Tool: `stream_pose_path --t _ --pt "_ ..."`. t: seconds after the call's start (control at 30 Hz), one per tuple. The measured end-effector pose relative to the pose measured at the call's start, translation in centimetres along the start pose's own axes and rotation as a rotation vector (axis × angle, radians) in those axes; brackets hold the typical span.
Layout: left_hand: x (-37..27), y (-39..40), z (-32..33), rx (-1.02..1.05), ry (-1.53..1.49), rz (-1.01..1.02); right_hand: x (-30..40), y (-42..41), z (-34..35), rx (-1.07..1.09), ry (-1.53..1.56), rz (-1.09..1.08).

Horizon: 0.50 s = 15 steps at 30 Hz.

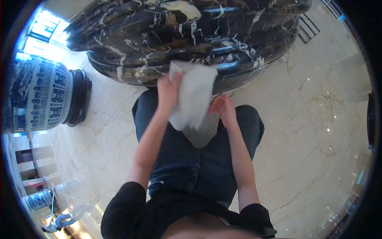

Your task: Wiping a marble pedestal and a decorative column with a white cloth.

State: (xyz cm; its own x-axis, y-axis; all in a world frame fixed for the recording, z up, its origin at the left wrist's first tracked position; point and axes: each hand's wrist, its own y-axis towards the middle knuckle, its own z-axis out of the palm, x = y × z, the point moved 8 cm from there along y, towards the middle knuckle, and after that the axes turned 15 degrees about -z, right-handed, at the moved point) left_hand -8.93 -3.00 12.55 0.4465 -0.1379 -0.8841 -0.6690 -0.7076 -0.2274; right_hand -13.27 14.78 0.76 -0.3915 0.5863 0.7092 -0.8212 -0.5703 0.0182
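Note:
A white cloth (195, 92) hangs from my left hand (167, 92), pinched between thumb and fingers at its left edge. It is slightly blurred and hangs over my lap. My right hand (222, 109) is just right of the cloth's lower part, fingers curled loosely and apart; I see nothing in it. In front of both hands rises a dark polished marble base (191, 41) with white and brown veins and rounded, stepped mouldings. The cloth's upper part overlaps its lower moulding in view; whether they touch I cannot tell.
Pale veined marble floor (298, 125) surrounds my bent knees. To the left stands a large blue-and-white porcelain vessel (44, 95) on a dark carved stand (79, 98). A floor grate (309, 28) lies beyond the base at right. Another person (61, 222) with a long pole is far off, lower left.

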Motion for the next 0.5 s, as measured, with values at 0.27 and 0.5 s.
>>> stream_pose_path --t 0.27,0.5 --pt "-9.2 6.3 -1.2 -0.082 0.336 0.251 2.0 -0.1 -3.7 -0.176 -0.114 -0.176" --pt "-7.4 7.5 -3.1 -0.101 0.222 0.127 1.2 0.3 -3.0 -0.136 -0.166 -0.129"
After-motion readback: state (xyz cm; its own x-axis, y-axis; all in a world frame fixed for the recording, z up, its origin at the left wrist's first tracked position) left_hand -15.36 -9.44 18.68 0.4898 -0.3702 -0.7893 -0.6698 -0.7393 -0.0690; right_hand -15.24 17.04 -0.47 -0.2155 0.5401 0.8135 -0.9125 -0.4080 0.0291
